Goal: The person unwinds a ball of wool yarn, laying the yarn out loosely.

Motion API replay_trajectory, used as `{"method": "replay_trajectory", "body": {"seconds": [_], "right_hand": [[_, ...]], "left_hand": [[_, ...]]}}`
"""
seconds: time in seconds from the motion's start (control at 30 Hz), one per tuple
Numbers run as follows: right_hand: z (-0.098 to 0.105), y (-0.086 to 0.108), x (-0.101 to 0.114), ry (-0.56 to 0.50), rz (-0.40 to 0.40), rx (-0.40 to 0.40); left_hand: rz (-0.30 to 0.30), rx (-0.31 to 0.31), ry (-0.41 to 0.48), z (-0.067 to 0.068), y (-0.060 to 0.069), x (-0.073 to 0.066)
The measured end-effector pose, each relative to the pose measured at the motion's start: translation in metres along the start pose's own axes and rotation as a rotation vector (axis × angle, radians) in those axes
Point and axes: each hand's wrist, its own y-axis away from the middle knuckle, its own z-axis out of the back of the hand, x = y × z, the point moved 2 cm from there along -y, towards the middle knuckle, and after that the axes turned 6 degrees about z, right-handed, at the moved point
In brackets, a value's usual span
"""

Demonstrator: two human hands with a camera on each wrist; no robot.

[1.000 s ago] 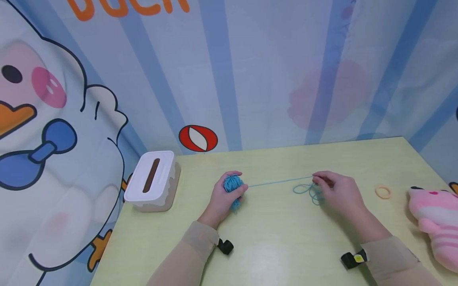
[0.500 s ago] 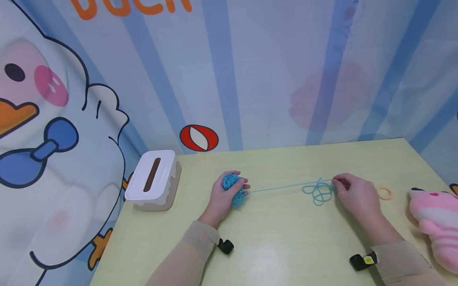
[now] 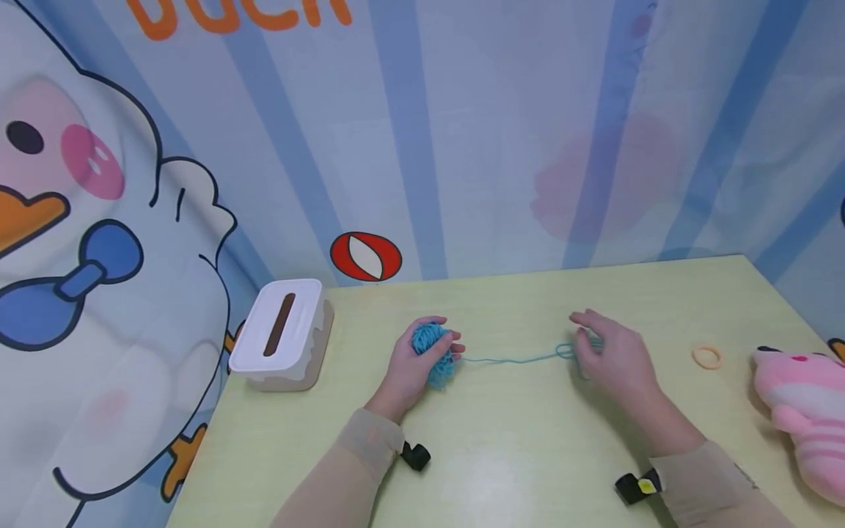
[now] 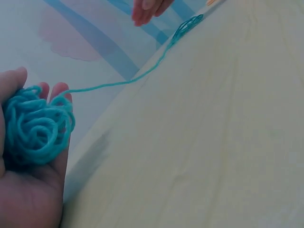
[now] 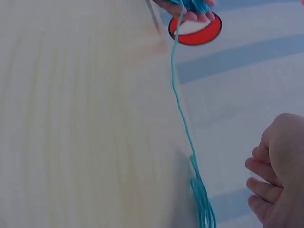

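My left hand holds a small ball of blue yarn, fingers behind it and thumb across its front. In the left wrist view the wound strands of the yarn ball show in the palm. A single strand runs slack from the ball to several loose loops on the table at the right. Over those loops hovers my right hand, its fingers loosely bent and holding nothing. In the right wrist view a gap separates the right hand from the loose loops.
On the table, a box with a white lid and brown slot stands at the left. An orange ring lies right of my right hand, beside a pink striped plush toy. A printed curtain hangs behind.
My right hand pulled the strand to the right, let go of it, then came back left over the loops. The strand went from taut to slack. The left hand stayed nearly still.
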Motion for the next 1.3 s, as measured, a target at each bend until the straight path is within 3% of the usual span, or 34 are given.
{"method": "replay_trajectory", "body": {"seconds": [0.07,0.13,0.3,0.4,0.53,0.7,0.97,1.3], "right_hand": [[-0.014,-0.003,0.02,-0.048,0.082,0.042],[-0.03,-0.005,0.04,-0.101,0.128,0.132],[-0.068,-0.011,0.076,-0.179,0.144,0.331],[-0.085,-0.016,0.086,-0.183,0.125,0.36],[-0.095,-0.019,0.089,-0.139,0.127,0.334],[-0.088,-0.018,0.086,-0.14,0.131,0.291],[-0.06,-0.018,0.076,-0.229,0.053,0.213],[-0.032,-0.016,0.05,-0.278,-0.017,0.14]], "left_hand": [[-0.01,0.004,0.004,0.001,0.0,0.0],[-0.022,0.01,0.009,0.002,0.001,0.0],[-0.042,0.017,0.016,0.003,0.001,0.0],[-0.046,0.015,0.019,0.003,0.002,-0.002],[-0.062,0.017,0.042,0.001,0.002,-0.002],[-0.068,-0.016,0.018,0.0,0.001,-0.001],[-0.039,-0.15,-0.161,0.002,0.002,-0.001],[-0.028,-0.032,-0.037,0.0,0.0,-0.001]]}}
